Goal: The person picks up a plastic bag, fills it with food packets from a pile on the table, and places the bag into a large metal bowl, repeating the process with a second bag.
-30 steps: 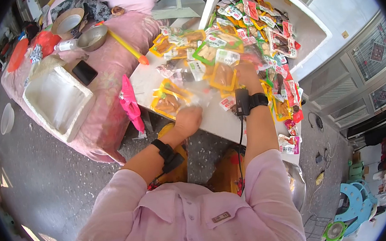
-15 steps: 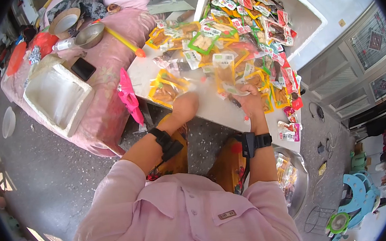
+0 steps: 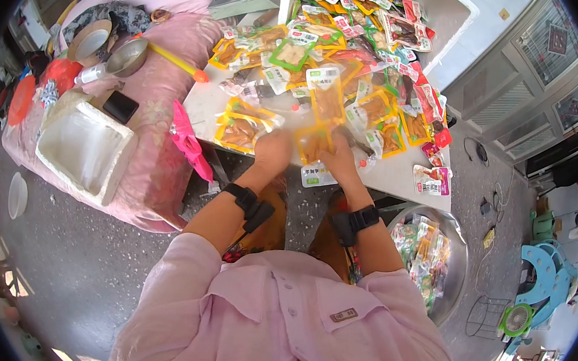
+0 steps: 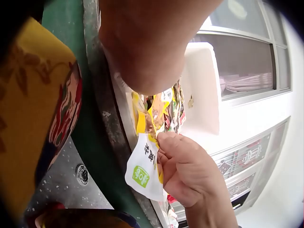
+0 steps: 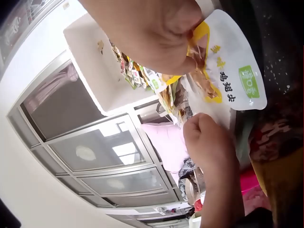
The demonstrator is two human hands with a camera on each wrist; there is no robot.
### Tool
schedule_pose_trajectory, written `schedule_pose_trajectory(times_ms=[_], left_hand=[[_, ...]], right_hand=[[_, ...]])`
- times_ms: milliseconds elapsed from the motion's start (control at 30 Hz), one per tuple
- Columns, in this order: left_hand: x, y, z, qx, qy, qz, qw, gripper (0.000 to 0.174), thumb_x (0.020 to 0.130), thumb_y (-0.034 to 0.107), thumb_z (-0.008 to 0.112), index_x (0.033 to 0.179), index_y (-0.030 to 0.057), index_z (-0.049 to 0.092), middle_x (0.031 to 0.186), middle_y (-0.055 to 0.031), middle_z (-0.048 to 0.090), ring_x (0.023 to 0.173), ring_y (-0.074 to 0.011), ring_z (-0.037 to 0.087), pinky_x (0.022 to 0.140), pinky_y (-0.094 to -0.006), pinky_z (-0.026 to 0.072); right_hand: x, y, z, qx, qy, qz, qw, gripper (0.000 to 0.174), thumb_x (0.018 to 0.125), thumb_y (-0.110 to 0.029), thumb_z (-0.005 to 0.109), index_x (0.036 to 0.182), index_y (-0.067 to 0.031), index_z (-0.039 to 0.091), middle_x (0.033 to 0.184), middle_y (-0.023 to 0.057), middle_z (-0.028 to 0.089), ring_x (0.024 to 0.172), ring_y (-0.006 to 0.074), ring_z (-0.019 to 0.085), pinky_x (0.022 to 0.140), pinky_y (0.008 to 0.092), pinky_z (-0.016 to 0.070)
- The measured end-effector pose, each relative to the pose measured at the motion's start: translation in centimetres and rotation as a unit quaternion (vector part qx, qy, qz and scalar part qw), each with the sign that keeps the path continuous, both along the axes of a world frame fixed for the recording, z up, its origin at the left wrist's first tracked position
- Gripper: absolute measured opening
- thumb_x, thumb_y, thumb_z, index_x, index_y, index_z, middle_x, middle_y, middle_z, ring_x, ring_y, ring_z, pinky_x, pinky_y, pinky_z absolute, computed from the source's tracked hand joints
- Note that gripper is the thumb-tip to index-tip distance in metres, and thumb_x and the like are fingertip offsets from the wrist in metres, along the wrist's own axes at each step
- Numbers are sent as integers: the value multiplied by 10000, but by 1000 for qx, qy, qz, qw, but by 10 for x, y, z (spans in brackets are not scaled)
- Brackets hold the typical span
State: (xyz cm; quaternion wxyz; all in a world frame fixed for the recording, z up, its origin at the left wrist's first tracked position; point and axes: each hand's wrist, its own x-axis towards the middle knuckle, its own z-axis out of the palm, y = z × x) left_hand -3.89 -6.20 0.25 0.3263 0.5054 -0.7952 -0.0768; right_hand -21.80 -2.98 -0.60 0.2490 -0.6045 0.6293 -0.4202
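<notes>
My right hand [image 3: 340, 160] pinches a yellow-edged pouch of chicken wing tips [image 3: 312, 145] at its side. The pouch's white printed end [image 5: 247, 78] points toward my body and overlaps the table's front edge in the head view. Its clear part shows brown meat. Close by its other side is my left hand [image 3: 273, 151], with fingers curled and nothing visible between them; the right wrist view shows this left hand [image 5: 209, 140] as a loose fist. Another white-topped pouch [image 3: 327, 100] lies just beyond, and several yellow pouches [image 3: 241, 131] lie beside the left hand.
A white foam box [image 3: 457, 14] heaped with mixed snack pouches [image 3: 356, 7] stands at the back right of the white table [image 3: 210, 115]. A metal basin [image 3: 460, 261] of pouches is on the floor at right. A pink bag [image 3: 187, 138] hangs at the table's left.
My right hand has moved from the pouch heap toward the table's front edge and then left to the left hand, a pouch now in its fingers. The left hand has stayed nearly in place.
</notes>
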Motion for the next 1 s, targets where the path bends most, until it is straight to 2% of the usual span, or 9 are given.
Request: schedule_pose_trajectory(times_ms=[167,267,367,467,567,667,867,967,1000], left_hand=[[4,-3,-1,-2,19,-8,1000,75,715,120,465,715,45,459,675,-135,519,653,-323,519,563,-412,418],[5,-2,-2,10,16,-9,1000,85,722,134,459,724,50,469,688,-132,524,666,-314,526,575,-406,422],[6,1,1,21,9,-16,1000,102,730,151,451,733,54,481,703,-131,529,680,-306,532,587,-399,426],[7,3,7,49,3,-27,998,97,736,142,444,743,49,469,726,-146,527,696,-321,518,598,-413,412],[9,5,12,72,-47,-36,996,104,737,144,438,756,54,485,741,-142,535,705,-314,528,605,-407,417],[8,2,10,86,-100,-39,991,108,728,134,441,774,61,506,759,-132,544,723,-302,541,616,-396,428],[2,-2,10,100,-183,-42,977,121,702,102,462,797,67,528,800,-117,551,752,-286,557,629,-374,446],[1,1,15,108,-197,-38,974,122,698,97,471,802,70,530,807,-114,550,760,-280,560,629,-368,449],[1,1,15,111,-203,-37,972,124,698,97,473,805,72,531,806,-113,549,763,-278,561,631,-366,449]], right_hand=[[20,-1,21,-15,96,45,994,436,651,-87,572,1038,43,418,925,216,535,863,285,539,723,338,423],[11,-6,12,80,-29,-15,996,409,647,-79,570,1014,46,440,866,179,565,798,242,560,687,306,433],[-2,-15,-3,134,-86,-3,987,154,668,-23,513,814,27,523,731,48,530,689,128,513,573,253,413],[-3,-19,-9,135,-176,31,975,99,703,-16,470,772,28,526,709,18,510,680,96,489,576,235,400],[7,-18,-5,43,-137,22,989,112,708,-25,454,778,31,521,701,43,512,683,121,492,603,251,398],[15,-13,19,-16,-4,24,1000,120,700,-30,456,786,34,510,703,76,513,701,154,500,632,261,395],[7,-13,18,-17,113,8,993,179,684,-71,486,836,23,491,705,82,511,675,182,504,597,270,398],[-10,16,2,93,-9,-4,996,299,698,-115,539,950,30,467,822,163,561,739,249,558,626,347,432],[-7,32,7,142,-106,-27,984,300,714,-125,540,967,14,460,843,142,560,740,233,557,616,333,434]])
